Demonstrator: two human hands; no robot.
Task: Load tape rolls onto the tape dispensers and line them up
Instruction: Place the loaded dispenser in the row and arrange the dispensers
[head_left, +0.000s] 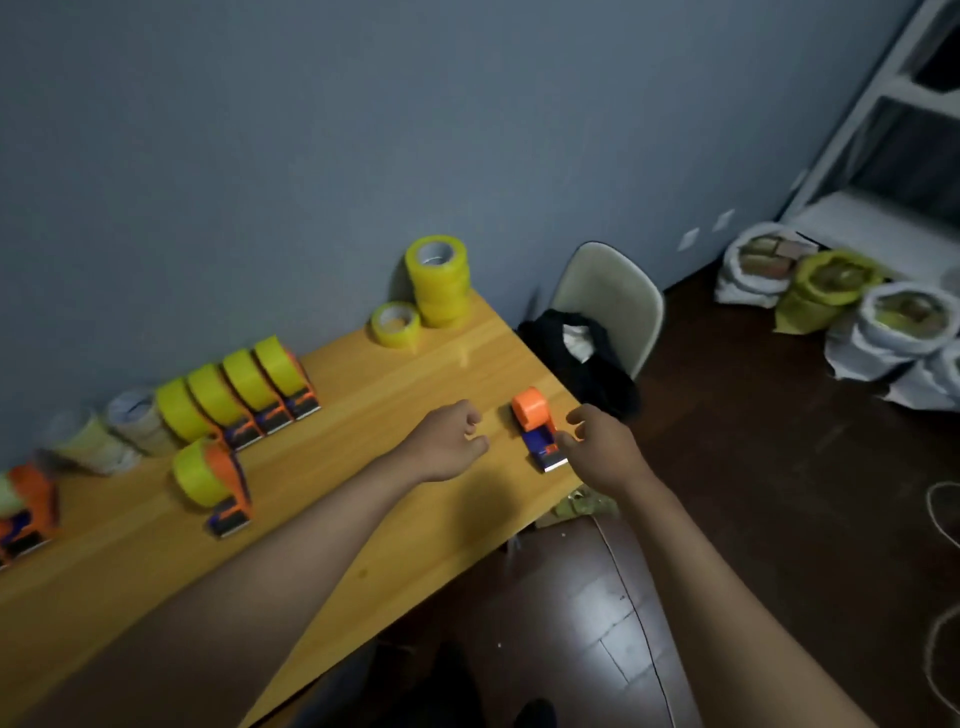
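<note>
An empty orange and blue tape dispenser (537, 428) sits near the right end of the wooden table (332, 519). My right hand (597, 447) is beside it on the right, fingers curled loosely, thumb touching its blue body. My left hand (449, 441) hovers just left of it, fingers loosely curled and holding nothing. A row of several loaded dispensers with yellow tape (244, 395) stands along the wall. One more loaded dispenser (213, 480) stands in front of that row. A stack of yellow tape rolls (439, 283) and a single roll (396, 325) sit at the far edge.
Pale tape rolls (119, 431) lie left of the row, and another loaded dispenser (26, 509) sits at the left edge. A white chair (610, 304) with a black bag (582, 358) stands past the table's right end. Filled sacks (841, 306) sit on the dark floor.
</note>
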